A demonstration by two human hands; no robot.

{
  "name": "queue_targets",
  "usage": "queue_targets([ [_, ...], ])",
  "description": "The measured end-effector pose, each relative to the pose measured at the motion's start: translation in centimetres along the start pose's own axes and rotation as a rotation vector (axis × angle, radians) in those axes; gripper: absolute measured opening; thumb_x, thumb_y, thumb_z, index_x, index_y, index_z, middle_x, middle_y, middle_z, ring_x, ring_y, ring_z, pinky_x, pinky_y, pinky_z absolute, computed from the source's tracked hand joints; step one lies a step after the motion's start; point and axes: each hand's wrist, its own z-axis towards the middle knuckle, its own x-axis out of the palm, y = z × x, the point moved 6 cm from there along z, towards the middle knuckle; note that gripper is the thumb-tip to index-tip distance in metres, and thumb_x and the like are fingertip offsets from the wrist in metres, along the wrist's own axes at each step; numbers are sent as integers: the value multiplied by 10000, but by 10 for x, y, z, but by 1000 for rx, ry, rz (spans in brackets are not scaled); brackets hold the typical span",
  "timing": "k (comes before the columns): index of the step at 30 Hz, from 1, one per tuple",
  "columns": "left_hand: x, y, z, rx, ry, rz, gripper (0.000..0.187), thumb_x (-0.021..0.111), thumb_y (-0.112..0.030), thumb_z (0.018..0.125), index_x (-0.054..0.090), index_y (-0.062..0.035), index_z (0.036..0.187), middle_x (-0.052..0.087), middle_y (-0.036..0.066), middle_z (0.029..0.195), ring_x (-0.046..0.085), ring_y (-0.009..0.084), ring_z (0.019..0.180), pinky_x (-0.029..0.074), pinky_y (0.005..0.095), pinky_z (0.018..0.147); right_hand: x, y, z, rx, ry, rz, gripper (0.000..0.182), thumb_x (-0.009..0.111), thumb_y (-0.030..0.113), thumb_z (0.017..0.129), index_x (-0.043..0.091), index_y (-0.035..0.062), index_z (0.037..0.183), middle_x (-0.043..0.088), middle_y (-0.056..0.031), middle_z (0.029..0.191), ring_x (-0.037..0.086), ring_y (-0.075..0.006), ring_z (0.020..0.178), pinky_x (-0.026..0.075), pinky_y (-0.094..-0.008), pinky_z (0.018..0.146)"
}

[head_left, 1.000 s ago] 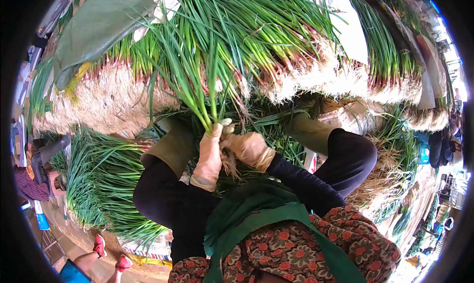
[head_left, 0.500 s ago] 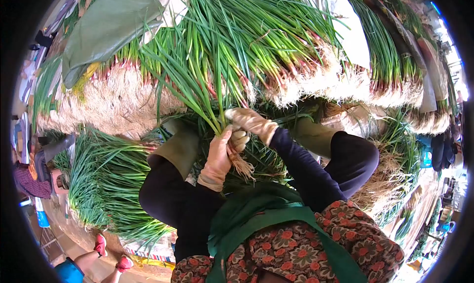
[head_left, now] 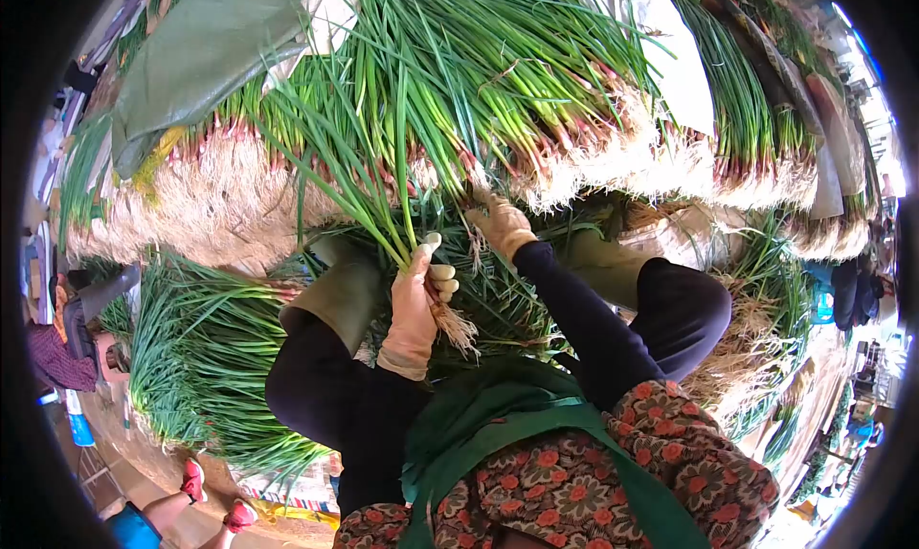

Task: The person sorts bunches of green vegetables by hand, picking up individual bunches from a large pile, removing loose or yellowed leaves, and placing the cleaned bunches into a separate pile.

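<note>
- Maroon checked shirt (head_left: 59, 359) is worn by another person, seen well off the left end of the long onion pile (head_left: 546, 89).
- Red shoes (head_left: 194, 480) are worn by someone else, on the near side of the pile and well apart from it.
- Dull green sheet (head_left: 206, 56) is draped over the left part of the pile, above a thick fringe of pale roots.
- Smaller onion heap (head_left: 215, 358) is laid on the near side of the pile, below its left part.
- Rubber left boot (head_left: 335, 295) is planted just in front of the pile, beside the smaller heap.
- Held onions (head_left: 383, 225) are raised in front of the pile's middle, their leaves fanned over its root edge and their own roots hung below the grip.
- Left hand (head_left: 412, 310), in a pale glove, is closed around the stems of these onions, with the fingers curled and the thumb side up.
- Right hand (head_left: 503, 227), also gloved, is held at the near root edge of the pile, fingers bent at loose onion roots; whether any are pinched cannot be told.
- Rubber right boot (head_left: 608, 269) is set near the same edge, farther right.
- White sheet (head_left: 682, 70) is spread over the pile's right part.
- Dry roots (head_left: 742, 343) are heaped nearer than that part.
</note>
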Motion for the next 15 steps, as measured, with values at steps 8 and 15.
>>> queue_targets([
  [8,-2,6,12,150,-35,172,349,663,-128,832,567,-15,1148,595,36,1036,562,119,938,468,259,765,-4,69,-77,-414,98,-409,294,558,347,834,616,107,993,633,-105,813,623,-280,647,499,-379,520],
  [15,4,10,5,186,14,247,72,572,-45,851,545,1,899,638,122,745,549,168,451,457,257,438,-18,29,-75,102,447,646,442,543,408,903,570,23,1120,629,-93,982,602,-189,769,498,-314,708],
])
